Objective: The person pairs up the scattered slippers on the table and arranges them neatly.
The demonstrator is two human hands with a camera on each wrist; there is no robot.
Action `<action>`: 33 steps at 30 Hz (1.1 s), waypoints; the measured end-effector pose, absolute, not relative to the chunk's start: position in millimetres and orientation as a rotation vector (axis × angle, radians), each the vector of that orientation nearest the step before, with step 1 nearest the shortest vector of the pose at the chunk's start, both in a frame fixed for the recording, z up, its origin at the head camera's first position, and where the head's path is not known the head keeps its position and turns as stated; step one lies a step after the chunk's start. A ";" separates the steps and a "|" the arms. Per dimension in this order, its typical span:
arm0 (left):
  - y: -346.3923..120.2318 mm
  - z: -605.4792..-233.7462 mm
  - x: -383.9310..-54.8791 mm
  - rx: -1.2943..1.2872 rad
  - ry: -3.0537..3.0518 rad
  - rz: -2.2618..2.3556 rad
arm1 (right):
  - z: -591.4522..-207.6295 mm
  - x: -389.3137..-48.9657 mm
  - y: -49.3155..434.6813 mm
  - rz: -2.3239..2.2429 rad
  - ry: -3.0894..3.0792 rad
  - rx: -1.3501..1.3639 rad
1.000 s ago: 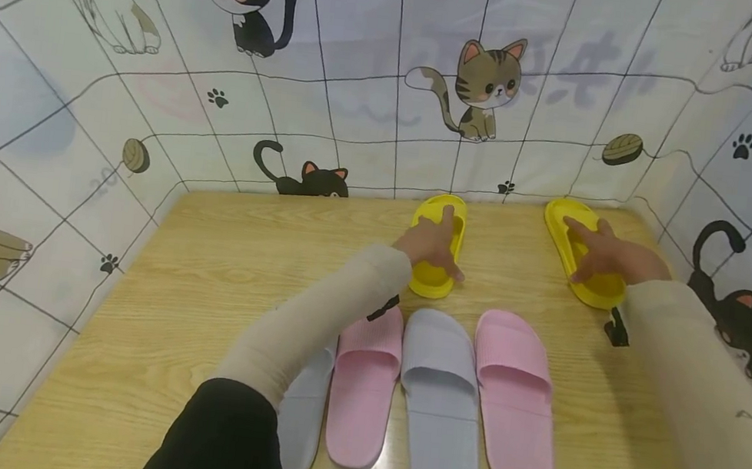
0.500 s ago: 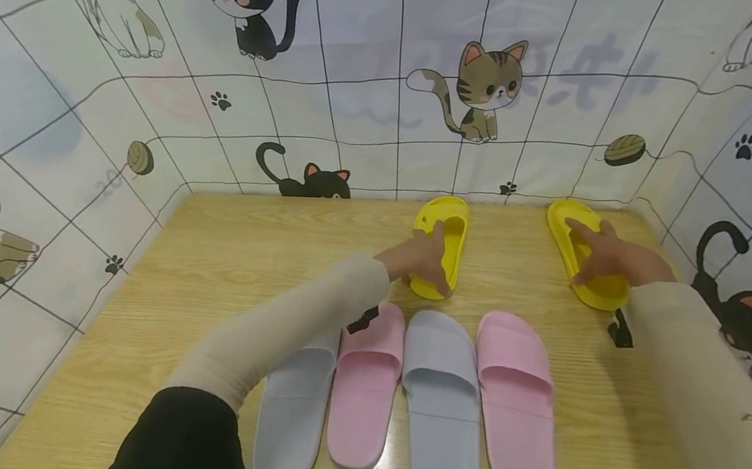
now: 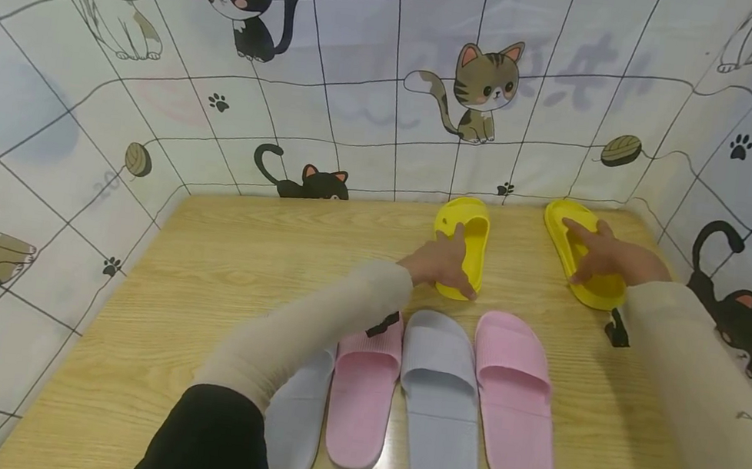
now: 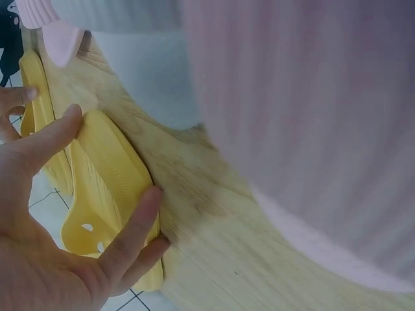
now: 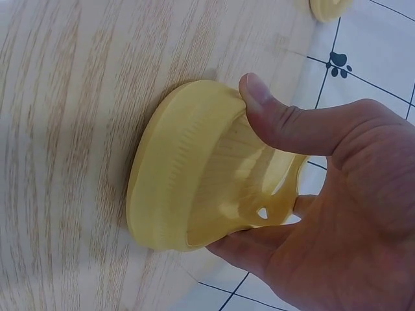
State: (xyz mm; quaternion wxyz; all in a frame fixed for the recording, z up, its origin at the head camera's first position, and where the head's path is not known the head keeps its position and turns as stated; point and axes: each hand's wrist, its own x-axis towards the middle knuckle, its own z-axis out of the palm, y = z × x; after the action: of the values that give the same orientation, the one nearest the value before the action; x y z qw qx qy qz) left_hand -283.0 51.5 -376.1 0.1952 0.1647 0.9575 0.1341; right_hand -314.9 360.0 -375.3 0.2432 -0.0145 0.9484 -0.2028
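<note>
Two yellow clogs lie toe-first toward the back wall. My left hand [image 3: 441,263] spans the left clog [image 3: 464,212], its thumb on one side edge and its fingers on the other, as the left wrist view shows on that clog [image 4: 117,165]. Further right, my right hand [image 3: 617,258] holds the right clog [image 3: 597,297] across its width. In the right wrist view the thumb [image 5: 279,123] sits at the rim of this clog [image 5: 172,175], and the fingers lie along the opposite side, partly hidden behind it.
Nearer the body, a grey slipper [image 3: 441,428], a pink slipper [image 3: 513,436], another pink slipper [image 3: 358,418] and another grey slipper [image 3: 298,427] stand side by side on the wooden surface [image 3: 242,250]. My left forearm overlaps the leftmost ones. Cat-patterned walls [image 3: 362,109] enclose the back and sides.
My left hand has slid the left clog to the right, closer to the other clog. The right hand and its clog have stayed in place, and so have the slippers.
</note>
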 end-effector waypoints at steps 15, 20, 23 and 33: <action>81.0 -377.3 -287.4 0.523 2.617 0.424 | -372.7 -311.3 355.7 -0.531 2.601 -0.028; 95.3 -379.4 -287.7 0.520 2.631 0.434 | -370.4 -309.4 356.4 -0.519 2.594 -0.038; 102.2 -380.1 -288.0 0.523 2.639 0.441 | -370.0 -309.6 356.5 -0.511 2.593 -0.042; 118.8 -385.8 -289.2 0.501 2.713 0.497 | -374.2 -315.7 359.7 -0.523 2.585 -0.013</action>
State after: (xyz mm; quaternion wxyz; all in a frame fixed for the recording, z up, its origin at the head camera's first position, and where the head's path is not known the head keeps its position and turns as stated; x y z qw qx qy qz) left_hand -289.2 118.8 -385.8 0.1683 0.1762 0.9540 0.1749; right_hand -315.7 359.7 -374.2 0.2495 -0.0049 0.9491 -0.1921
